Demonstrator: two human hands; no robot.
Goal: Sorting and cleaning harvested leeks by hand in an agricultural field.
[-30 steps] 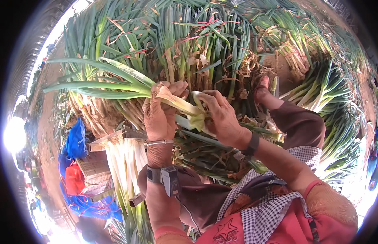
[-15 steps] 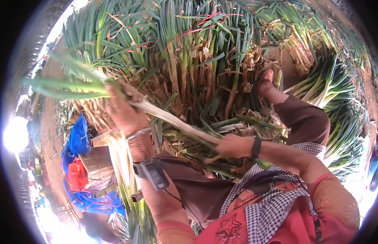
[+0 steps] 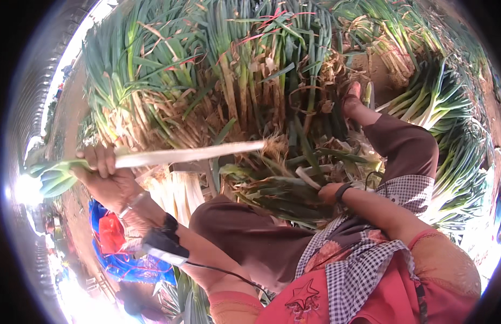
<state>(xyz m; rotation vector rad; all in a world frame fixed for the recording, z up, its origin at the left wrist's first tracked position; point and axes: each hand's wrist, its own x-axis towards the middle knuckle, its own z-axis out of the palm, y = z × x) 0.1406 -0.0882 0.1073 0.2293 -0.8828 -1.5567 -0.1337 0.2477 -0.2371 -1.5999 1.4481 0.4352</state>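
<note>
My left hand is closed around a large green onion where its leaves meet the white shaft. The onion lies almost level across the view, its leaves to the left and its brown root tuft at the right end. Lower right, my right hand is closed, apart from that onion. A pale strip of onion skin sticks out from its fingers. White-stemmed green onions lie beside my left forearm, partly behind my knee.
Upright bundles of green onions crowd the far side, some with red ties. More onions are heaped to the right. Discarded leaves cover the ground between my legs. A red bag and blue plastic lie at the left.
My left hand has moved down and left, swinging the onion nearly level. My right hand has come away from its root end and shifted right, with a strip at its fingers.
</note>
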